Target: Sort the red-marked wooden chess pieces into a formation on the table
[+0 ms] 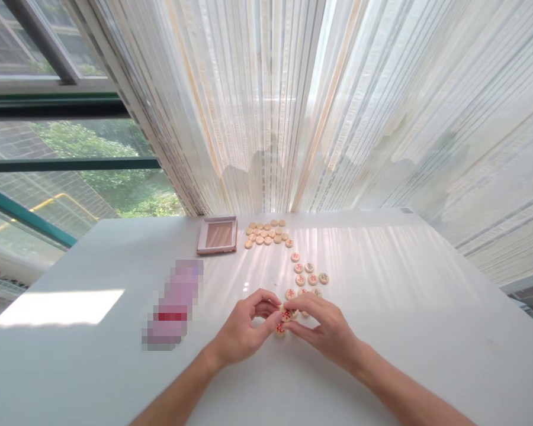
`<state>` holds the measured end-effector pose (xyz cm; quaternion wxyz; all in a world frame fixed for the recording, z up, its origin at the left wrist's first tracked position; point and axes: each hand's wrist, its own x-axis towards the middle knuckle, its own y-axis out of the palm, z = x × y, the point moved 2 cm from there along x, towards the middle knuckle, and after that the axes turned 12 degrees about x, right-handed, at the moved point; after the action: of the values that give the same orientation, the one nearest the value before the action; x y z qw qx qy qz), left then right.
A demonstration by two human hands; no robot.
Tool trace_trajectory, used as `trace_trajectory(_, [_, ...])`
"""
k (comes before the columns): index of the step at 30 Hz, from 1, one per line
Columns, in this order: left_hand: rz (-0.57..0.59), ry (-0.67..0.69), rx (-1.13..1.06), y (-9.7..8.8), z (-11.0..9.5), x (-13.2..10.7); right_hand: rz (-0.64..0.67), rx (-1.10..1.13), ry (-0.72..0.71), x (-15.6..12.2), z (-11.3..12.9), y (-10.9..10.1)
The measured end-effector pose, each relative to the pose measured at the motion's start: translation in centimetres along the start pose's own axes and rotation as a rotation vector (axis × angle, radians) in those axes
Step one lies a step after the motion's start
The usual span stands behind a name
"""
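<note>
over the desk (pixel 426 331) | left hand (pixel 243 326) and right hand (pixel 331 326) together pinch a red-marked disc (pixel 286 314) at their fingertips | risk: loose discs (pixel 301 280) crowd close, so a stray knuckle could scatter them

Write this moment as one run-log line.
left hand: holding red-marked disc; right hand: holding same disc; other discs: on table; box: beyond left hand
</note>
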<state>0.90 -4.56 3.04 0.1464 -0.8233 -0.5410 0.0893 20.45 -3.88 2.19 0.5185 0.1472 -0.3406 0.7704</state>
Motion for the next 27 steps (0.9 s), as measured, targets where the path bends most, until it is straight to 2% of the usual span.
trace_trajectory(3, [0.019,0.009,-0.02,0.1,0.2,0.1,-0.019,0.023,0.067,-0.2,-0.4,0.0])
trace_trajectory(9, [-0.014,-0.011,-0.04,0.1,0.6,0.2,-0.013,0.151,0.203,-0.2,-0.3,0.0])
trace_trajectory(17, [-0.046,0.025,0.018,0.2,0.8,-0.1,0.013,0.432,0.54,0.5,1.0,-0.5])
trace_trajectory(21, [-0.075,0.051,0.034,0.2,0.6,-0.2,-0.004,0.519,0.581,0.7,1.0,-0.6])
trace_trajectory(27, [-0.079,0.051,0.014,0.1,0.4,-0.3,0.042,0.544,0.534,0.5,0.8,-0.6])
